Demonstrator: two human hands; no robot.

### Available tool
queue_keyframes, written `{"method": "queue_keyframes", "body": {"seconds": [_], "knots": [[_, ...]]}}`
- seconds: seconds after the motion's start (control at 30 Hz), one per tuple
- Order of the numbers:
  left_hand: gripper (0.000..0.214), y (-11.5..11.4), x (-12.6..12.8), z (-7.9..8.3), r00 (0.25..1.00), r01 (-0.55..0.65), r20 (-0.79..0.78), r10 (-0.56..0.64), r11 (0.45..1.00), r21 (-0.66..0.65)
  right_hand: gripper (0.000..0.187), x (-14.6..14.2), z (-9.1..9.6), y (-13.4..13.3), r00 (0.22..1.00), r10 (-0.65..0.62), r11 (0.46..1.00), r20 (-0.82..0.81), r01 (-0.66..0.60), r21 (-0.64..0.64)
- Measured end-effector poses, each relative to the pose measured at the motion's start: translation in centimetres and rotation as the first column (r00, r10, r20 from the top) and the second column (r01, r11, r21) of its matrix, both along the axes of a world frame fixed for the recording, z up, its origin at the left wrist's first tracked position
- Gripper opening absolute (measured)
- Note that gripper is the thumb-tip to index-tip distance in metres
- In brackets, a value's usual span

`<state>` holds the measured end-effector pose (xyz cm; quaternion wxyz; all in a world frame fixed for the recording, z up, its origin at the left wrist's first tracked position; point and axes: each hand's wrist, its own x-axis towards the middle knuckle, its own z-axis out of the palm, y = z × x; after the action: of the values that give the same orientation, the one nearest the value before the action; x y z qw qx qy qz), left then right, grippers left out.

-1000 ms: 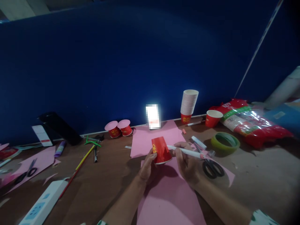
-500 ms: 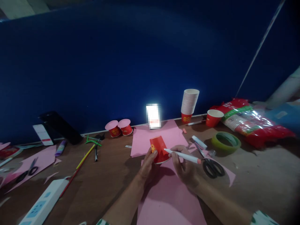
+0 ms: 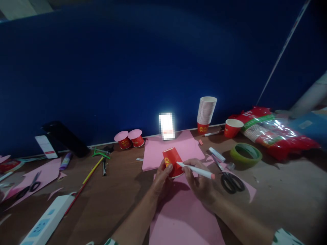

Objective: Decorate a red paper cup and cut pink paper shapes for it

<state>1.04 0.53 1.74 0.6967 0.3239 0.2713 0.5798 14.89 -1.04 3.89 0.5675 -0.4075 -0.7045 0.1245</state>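
Observation:
A red paper cup with gold lettering is tilted upside down in my left hand, thumb across its side. My right hand grips a white marker with a pinkish-orange end. The marker's tip is at the cup's red side; whether it touches I cannot tell. Below both hands lies a pink paper sheet. Behind the cup, more pink paper is stacked against the wall side. Black-handled scissors rest right of my right hand.
Two red cups with pink discs stand behind left. A cup stack, a single cup, a tape roll and a red plastic bag are at right. A power strip and black-handled scissors lie left.
The marker has shifted slightly left over the cup's side, its rear end swinging left too. My left hand keeps hold of the cup in nearly the same place.

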Motion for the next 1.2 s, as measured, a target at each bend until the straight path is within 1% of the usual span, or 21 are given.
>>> {"method": "queue_keyframes", "body": {"seconds": [0.17,0.4,0.57,0.87,0.97,1.1,1.2], "knots": [[0.045,-0.02,-0.03,0.01,1.0,0.0,-0.011,0.0,1.0,-0.005,0.009,-0.02,0.15,-0.03,1.0,-0.012,1.0,0.0,0.012,0.023],[0.043,-0.08,-0.07,-0.03,1.0,0.0,-0.01,0.0,1.0,0.0,0.008,0.02,-0.03,0.06,1.0,0.008,1.0,0.006,-0.008,-0.005],[0.041,-0.18,-0.02,0.16,1.0,-0.002,-0.006,0.002,1.0,0.008,0.009,0.21,-0.07,0.12,1.0,-0.001,1.0,0.022,0.002,-0.029],[0.036,-0.58,-0.09,0.76,1.0,-0.008,0.004,0.008,1.0,-0.003,0.009,0.36,0.06,0.31,0.999,-0.021,1.0,0.025,0.021,-0.019],[0.036,-0.56,-0.11,0.65,1.0,-0.01,0.016,0.01,1.0,0.011,0.009,0.39,-0.03,0.38,0.999,-0.04,0.999,0.019,0.04,-0.034],[0.043,-0.39,-0.13,0.3,1.0,-0.023,0.008,0.023,0.999,0.024,0.009,0.45,-0.17,0.45,1.0,-0.025,0.998,0.017,0.026,-0.052],[0.043,-0.25,-0.26,0.04,1.0,-0.024,0.004,0.024,0.999,0.03,0.009,0.47,-0.18,0.47,0.999,-0.03,0.998,0.012,0.031,-0.054]]}}
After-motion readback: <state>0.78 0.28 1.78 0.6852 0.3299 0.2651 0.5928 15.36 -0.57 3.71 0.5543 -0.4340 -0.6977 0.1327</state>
